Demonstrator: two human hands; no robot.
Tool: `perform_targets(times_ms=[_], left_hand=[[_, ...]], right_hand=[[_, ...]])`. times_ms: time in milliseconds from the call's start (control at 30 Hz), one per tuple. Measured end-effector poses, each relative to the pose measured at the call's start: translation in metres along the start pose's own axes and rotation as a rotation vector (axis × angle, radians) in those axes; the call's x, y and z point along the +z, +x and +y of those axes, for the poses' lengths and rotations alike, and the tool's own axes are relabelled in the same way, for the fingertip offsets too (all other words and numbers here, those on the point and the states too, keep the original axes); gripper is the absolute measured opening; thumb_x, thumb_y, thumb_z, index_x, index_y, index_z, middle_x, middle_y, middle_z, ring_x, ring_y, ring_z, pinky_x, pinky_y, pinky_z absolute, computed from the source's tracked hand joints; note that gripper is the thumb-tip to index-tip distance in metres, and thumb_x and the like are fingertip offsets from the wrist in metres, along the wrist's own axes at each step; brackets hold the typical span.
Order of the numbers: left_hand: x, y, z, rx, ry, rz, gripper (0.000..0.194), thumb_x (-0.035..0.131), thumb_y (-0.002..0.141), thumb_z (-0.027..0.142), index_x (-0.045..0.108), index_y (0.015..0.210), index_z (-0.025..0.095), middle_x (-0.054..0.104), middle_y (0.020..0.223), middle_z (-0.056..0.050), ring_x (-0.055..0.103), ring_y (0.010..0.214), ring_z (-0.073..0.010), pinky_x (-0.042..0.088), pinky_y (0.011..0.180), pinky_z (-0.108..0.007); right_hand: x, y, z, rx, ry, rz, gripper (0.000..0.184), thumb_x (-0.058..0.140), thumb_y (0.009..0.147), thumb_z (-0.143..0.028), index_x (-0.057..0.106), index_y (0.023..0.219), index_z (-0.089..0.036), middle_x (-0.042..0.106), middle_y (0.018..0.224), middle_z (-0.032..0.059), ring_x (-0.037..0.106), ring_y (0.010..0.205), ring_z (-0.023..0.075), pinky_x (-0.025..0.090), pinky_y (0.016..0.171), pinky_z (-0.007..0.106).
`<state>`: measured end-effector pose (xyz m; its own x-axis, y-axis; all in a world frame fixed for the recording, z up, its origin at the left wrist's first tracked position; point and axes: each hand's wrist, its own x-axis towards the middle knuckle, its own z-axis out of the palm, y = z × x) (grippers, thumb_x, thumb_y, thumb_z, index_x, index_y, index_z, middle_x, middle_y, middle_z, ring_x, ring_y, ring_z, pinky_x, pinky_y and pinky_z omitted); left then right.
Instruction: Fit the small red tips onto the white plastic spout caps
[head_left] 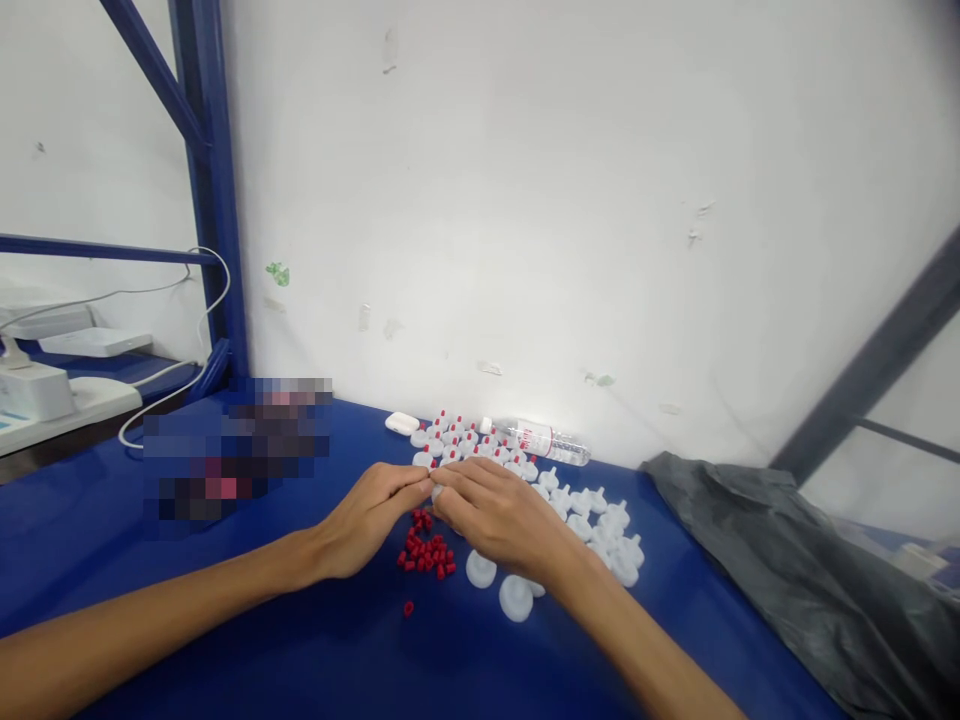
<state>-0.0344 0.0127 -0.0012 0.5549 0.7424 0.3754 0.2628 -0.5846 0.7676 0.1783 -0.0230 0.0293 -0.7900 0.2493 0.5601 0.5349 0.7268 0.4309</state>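
My left hand (367,522) and my right hand (501,508) meet at the fingertips above the blue tabletop. The right fingers are closed around a white spouted lid, of which a small edge shows. The left fingers are pinched together at the same spot, and what they hold is hidden. Just below the hands lies a pile of small red caps (426,555), with a single red cap (408,608) apart in front. White spouted lids with red tips (451,449) stand behind the hands. Bare white spouted lids (600,530) are grouped at the right, and some lie flat near my right wrist.
A clear plastic bottle (551,441) lies along the wall beside a white oval case (402,423). Dark grey cloth (780,570) covers the right side. A blurred patch (247,445) is at the left. Blue frame posts (217,200), a cable and a white power strip (90,400) stand farther left.
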Motion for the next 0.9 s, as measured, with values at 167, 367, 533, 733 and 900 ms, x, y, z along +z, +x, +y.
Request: perform_targets(times_ms=[167,367,533,733,900], left_hand=[[0.008,0.001,0.006,-0.164,-0.209,0.049,0.043,0.041,0.096,0.052,0.025,0.066,0.026,0.022,0.065,0.007,0.021,0.059,-0.0131,0.024,0.052,-0.028],[-0.004,0.008,-0.002,-0.307,-0.299,0.182,0.039,0.033,0.091,0.053,0.018,0.064,0.028,0.016,0.056,0.011,0.009,0.049,-0.0115,0.016,0.043,-0.026],[-0.009,0.017,-0.018,-0.314,-0.162,0.222,0.038,0.043,0.085,0.056,0.033,0.061,0.027,0.03,0.057,0.008,0.025,0.05,-0.0124,0.023,0.048,-0.026],[-0.005,0.013,-0.021,-0.239,0.118,0.135,0.033,0.054,0.083,0.047,0.075,0.078,0.021,0.07,0.079,-0.003,0.056,0.074,-0.0225,0.039,0.069,-0.033],[-0.004,0.009,-0.018,-0.212,0.271,0.089,0.039,0.05,0.09,0.043,0.081,0.098,0.02,0.073,0.091,-0.006,0.056,0.072,-0.023,0.041,0.072,-0.037]], right_hand=[[-0.002,0.004,-0.003,-0.001,-0.061,0.016,0.028,0.047,0.106,-0.011,0.067,0.093,-0.024,0.078,0.117,0.0048,0.07,0.108,0.0181,0.057,0.101,0.032],[0.005,-0.023,0.028,0.267,-0.069,-0.069,0.025,0.047,0.105,-0.01,0.065,0.093,-0.023,0.077,0.094,0.0057,0.073,0.09,0.0222,0.059,0.083,0.038],[0.012,-0.047,0.045,0.463,-0.035,-0.088,0.014,0.053,0.106,-0.019,0.064,0.113,-0.022,0.078,0.103,0.0067,0.074,0.09,0.0251,0.057,0.082,0.04],[0.013,-0.053,0.048,0.493,0.061,-0.211,0.022,0.05,0.109,-0.024,0.071,0.104,-0.022,0.081,0.101,0.0038,0.075,0.096,0.0235,0.051,0.097,0.043],[0.007,-0.055,0.05,0.532,0.111,-0.275,0.03,0.048,0.11,-0.025,0.073,0.096,-0.02,0.08,0.096,0.0052,0.074,0.093,0.0235,0.048,0.097,0.043]])
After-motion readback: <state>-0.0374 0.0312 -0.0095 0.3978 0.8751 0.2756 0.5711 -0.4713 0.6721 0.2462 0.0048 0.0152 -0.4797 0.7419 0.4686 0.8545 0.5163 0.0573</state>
